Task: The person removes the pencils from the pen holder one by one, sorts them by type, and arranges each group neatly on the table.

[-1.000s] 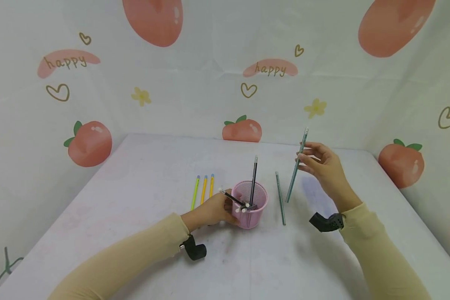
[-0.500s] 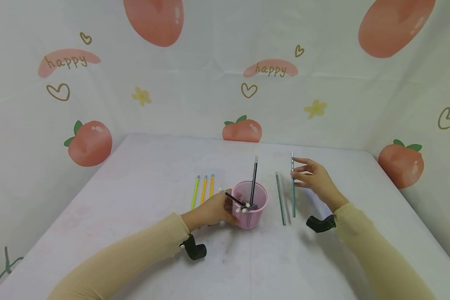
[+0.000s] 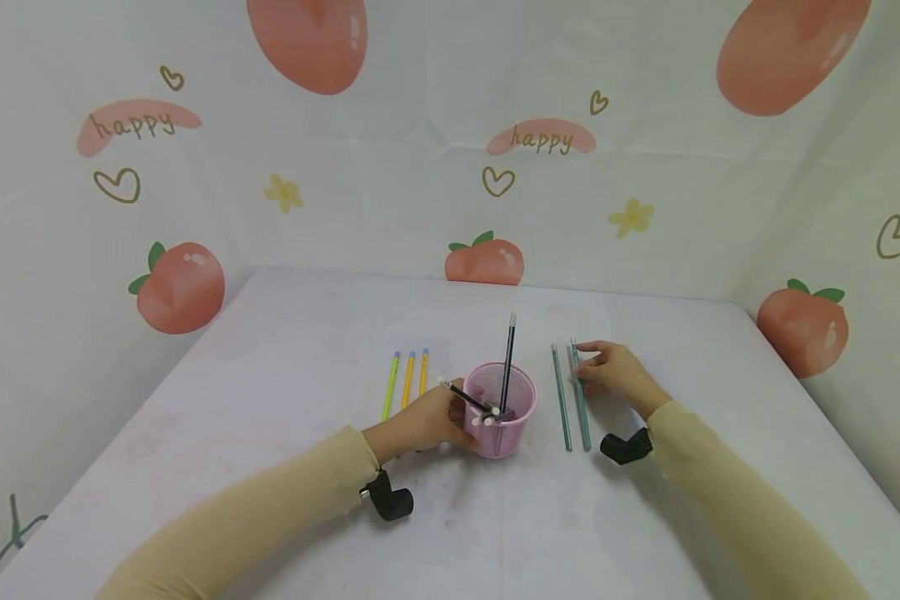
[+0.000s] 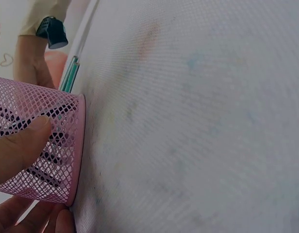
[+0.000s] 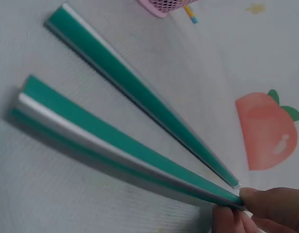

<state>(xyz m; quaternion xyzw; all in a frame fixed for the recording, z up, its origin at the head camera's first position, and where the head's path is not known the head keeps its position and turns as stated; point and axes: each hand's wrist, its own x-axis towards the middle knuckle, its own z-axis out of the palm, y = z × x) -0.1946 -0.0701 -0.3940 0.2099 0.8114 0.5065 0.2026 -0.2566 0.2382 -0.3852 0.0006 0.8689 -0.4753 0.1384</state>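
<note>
In the head view my left hand (image 3: 423, 418) grips the side of a pink mesh pen holder (image 3: 515, 431), which stands upright on the table. Several black pencils (image 3: 508, 354) lean inside it. The left wrist view shows my thumb (image 4: 23, 148) against the mesh, fingers round its other side. Right of the holder, my right hand (image 3: 615, 377) pinches a green and silver pencil (image 3: 583, 423) by its far end, thumb and fingertips meeting there in the right wrist view. That pencil lies low over the table, beside a similar green pencil (image 3: 561, 400).
Left of the holder lie a lime green pencil (image 3: 391, 385) and two yellow pencils (image 3: 408, 377), their near ends behind my left hand. A white cloth wall (image 3: 390, 225) with printed peaches stands along the back of the white table (image 3: 307, 333).
My right hand has come down and left with its pencil, which tilted up before and now lies low beside the other green one. The left hand and holder have stayed put.
</note>
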